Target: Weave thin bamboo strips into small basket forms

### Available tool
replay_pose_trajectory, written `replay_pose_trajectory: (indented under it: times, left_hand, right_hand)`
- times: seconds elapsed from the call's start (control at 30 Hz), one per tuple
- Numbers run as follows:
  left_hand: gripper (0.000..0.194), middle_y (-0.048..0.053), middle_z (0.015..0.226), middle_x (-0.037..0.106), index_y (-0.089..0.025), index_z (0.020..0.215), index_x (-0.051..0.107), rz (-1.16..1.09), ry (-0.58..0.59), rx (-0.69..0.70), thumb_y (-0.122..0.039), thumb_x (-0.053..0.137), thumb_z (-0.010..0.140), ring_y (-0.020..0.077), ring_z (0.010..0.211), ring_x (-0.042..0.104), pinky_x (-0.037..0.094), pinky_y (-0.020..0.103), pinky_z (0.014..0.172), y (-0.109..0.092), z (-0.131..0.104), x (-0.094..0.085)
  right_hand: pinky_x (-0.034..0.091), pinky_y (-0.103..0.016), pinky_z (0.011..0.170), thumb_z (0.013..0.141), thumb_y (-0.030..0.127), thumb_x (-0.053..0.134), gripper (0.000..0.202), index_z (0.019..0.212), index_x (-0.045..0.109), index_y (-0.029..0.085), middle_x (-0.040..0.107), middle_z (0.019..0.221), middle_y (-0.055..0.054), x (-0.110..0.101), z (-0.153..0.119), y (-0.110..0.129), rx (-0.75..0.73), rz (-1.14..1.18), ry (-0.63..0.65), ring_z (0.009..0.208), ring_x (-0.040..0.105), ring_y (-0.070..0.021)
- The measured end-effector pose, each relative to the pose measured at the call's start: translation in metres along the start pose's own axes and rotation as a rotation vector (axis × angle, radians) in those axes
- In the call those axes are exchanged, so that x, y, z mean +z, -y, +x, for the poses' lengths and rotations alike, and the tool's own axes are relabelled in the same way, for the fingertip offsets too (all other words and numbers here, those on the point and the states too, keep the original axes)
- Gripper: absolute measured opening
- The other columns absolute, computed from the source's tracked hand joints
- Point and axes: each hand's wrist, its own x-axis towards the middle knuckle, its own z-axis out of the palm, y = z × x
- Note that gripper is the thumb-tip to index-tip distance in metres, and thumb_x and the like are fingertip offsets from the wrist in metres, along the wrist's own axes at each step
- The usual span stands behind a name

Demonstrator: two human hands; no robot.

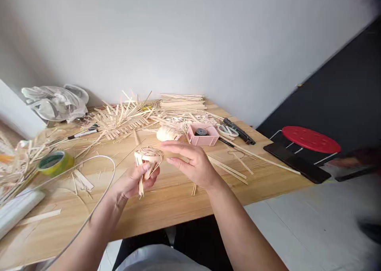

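A small woven piece of pale bamboo strips (pixel 149 156) is held up over the wooden table, its rounded rim on top and loose strip ends hanging down. My left hand (pixel 137 179) is wrapped round its lower part, thumb in front. Just right of the piece is my right hand (pixel 190 160), its fingers stretched toward the rim with thumb and fingers apart. Nothing shows between them. Behind my right hand lies a pale rounded bundle (pixel 168 133), partly covered by strips.
Bamboo strips (pixel 183 103) are stacked along the wall. A pink basket (pixel 210 140) holds a dark round object. Scissors (pixel 228 131) lie beside it. Green-yellow tape (pixel 56 162), a marker (pixel 83 134) and a white cable (pixel 111 179) are at left. A red stool (pixel 311 139) stands right.
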Motion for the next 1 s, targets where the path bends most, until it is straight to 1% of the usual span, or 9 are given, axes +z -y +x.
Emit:
replay_pose_trajectory:
  times: [0.13,0.23,0.33,0.43,0.53,0.6,0.7,0.83,1.0]
  left_hand:
    - [0.044,-0.005,0.059,0.045,-0.017,0.077,0.049,0.038,-0.072,0.009,-0.054,0.066,0.063,0.0013,0.038,0.032,0.020,0.016,0.038,0.001,0.004,0.003]
    - [0.043,-0.004,0.060,0.047,-0.016,0.078,0.051,0.086,-0.119,0.066,-0.054,0.066,0.063,0.0016,0.037,0.034,0.021,0.017,0.038,0.000,0.006,0.004]
    - [0.041,-0.003,0.065,0.052,-0.016,0.076,0.052,0.074,-0.174,0.137,-0.053,0.064,0.065,0.0016,0.037,0.035,0.024,0.018,0.039,-0.001,0.008,0.001]
    - [0.037,-0.003,0.065,0.053,-0.015,0.076,0.054,0.023,-0.222,0.204,-0.051,0.061,0.069,0.0037,0.041,0.040,0.028,0.019,0.041,0.001,0.011,-0.002]
    - [0.035,-0.003,0.058,0.051,-0.015,0.074,0.054,-0.017,-0.322,0.245,-0.048,0.064,0.067,0.0066,0.047,0.045,0.035,0.020,0.047,0.002,0.013,-0.001]
    - [0.035,-0.002,0.060,0.053,-0.015,0.074,0.055,-0.033,-0.376,0.261,-0.047,0.066,0.065,0.0083,0.053,0.048,0.038,0.021,0.051,0.002,0.014,0.002]
    - [0.038,-0.001,0.063,0.054,-0.014,0.074,0.056,-0.031,-0.377,0.265,-0.048,0.068,0.063,0.0099,0.056,0.050,0.041,0.022,0.053,0.002,0.013,0.007]
    - [0.039,0.000,0.068,0.058,-0.015,0.084,0.060,-0.013,-0.401,0.296,-0.043,0.071,0.060,0.0111,0.060,0.053,0.043,0.023,0.057,0.003,0.012,0.010]
    - [0.038,0.002,0.085,0.063,-0.017,0.094,0.060,0.031,-0.469,0.374,-0.035,0.072,0.063,0.0138,0.079,0.058,0.046,0.025,0.073,0.007,0.015,0.007]
  right_hand:
    - [0.047,-0.032,0.093,0.078,0.020,0.062,0.026,0.104,0.064,0.021,0.066,0.109,-0.005,0.017,0.002,-0.005,0.058,0.017,-0.065,0.104,0.059,-0.0162]
    - [0.049,-0.031,0.089,0.081,0.018,0.058,0.022,0.101,0.065,0.023,0.067,0.105,-0.003,0.024,0.004,-0.007,0.130,0.032,-0.096,0.100,0.061,-0.0150]
    - [0.050,-0.030,0.083,0.078,0.018,0.061,0.020,0.098,0.063,0.023,0.065,0.100,-0.003,0.028,0.002,-0.005,0.173,-0.069,-0.245,0.096,0.060,-0.0156]
    - [0.050,-0.027,0.071,0.078,0.016,0.059,0.004,0.081,0.060,0.019,0.062,0.080,-0.002,0.038,-0.003,0.001,0.166,-0.185,-0.348,0.078,0.059,-0.0139]
    - [0.049,-0.025,0.065,0.077,0.013,0.057,0.004,0.076,0.056,0.017,0.058,0.074,-0.002,0.054,-0.007,0.006,0.165,-0.226,-0.285,0.071,0.056,-0.0130]
    - [0.049,-0.026,0.065,0.075,0.014,0.059,0.007,0.080,0.055,0.017,0.058,0.077,-0.003,0.065,-0.007,0.005,0.200,-0.264,-0.285,0.072,0.055,-0.0140]
    - [0.050,-0.030,0.066,0.072,0.019,0.061,0.024,0.094,0.053,0.014,0.059,0.084,-0.007,0.075,-0.005,0.001,0.262,-0.361,-0.319,0.074,0.056,-0.0172]
    - [0.051,-0.034,0.069,0.077,0.022,0.055,0.033,0.107,0.050,0.012,0.063,0.089,-0.009,0.080,-0.003,-0.003,0.276,-0.458,-0.294,0.078,0.057,-0.0205]
    - [0.051,-0.035,0.077,0.081,0.013,0.043,0.034,0.113,0.051,0.010,0.066,0.098,-0.012,0.082,-0.008,-0.006,0.227,-0.594,-0.228,0.090,0.060,-0.0228]
